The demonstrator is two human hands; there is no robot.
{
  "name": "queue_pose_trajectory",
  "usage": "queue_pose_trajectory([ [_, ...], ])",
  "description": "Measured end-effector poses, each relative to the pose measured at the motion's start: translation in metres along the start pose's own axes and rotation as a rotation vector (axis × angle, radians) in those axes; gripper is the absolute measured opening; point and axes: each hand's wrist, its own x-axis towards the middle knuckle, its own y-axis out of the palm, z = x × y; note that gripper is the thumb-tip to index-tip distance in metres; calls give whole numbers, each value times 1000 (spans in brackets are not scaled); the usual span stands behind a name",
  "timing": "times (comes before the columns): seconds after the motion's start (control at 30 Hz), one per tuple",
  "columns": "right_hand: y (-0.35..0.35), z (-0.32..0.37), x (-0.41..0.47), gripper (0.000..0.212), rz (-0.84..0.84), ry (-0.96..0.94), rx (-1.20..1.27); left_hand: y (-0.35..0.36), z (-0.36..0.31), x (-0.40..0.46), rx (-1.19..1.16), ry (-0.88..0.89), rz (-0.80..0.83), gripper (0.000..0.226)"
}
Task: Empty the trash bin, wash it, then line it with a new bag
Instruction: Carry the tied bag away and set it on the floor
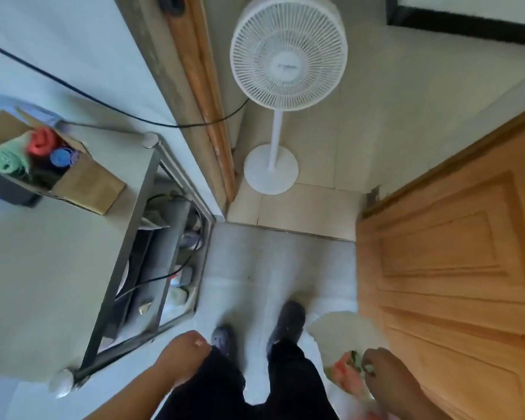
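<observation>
While blurred, bag seemingly translucent, bulging

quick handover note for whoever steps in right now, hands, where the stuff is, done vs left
Left hand: loosely curled, holding nothing, beside the left leg.
Right hand: pinching the gathered top of a filled trash bag, which hangs beside the wooden door.
Trash bin: not in view.
Done: the bag appears to be out of the bin.
Left: dispose of the bag, wash the bin, fit a new bag.
</observation>
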Motion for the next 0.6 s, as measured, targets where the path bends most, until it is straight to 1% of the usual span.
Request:
queue_pose_trajectory([
  [0.07, -21, 14, 34, 14, 23, -12, 14, 11, -14, 24, -47, 21, 23, 11],
  [0.1, -28, 24, 53, 14, 33, -33, 4, 19, -17, 38, -49, 25, 42, 11],
  [0.17, -39, 47, 90, 23, 31, -69, 25, 35, -19, 68, -34, 21, 69, 20],
  [0.23, -39, 69, 133, 23, 32, -97, 32, 50, -19, 97, -3, 25, 101, 29],
  [0.33, -26, 104, 204, 15, -11, -170, 28, 76, -8, 143, 40, 52, 161, 31],
  [0.37, -20, 117, 228, 16, -32, -197, 15, 83, -3, 158, 50, 58, 169, 31],
  [0.4, -14, 129, 252, 18, -50, -232, 5, 88, 1, 173, 55, 52, 158, 30],
  [0.47, -4, 156, 299, 14, -72, -308, -22, 97, 10, 200, 38, 36, 118, 27],
  [0.6, 7, 217, 379, 24, -114, -400, -82, 108, 20, 245, -33, 4, 88, 23],
])
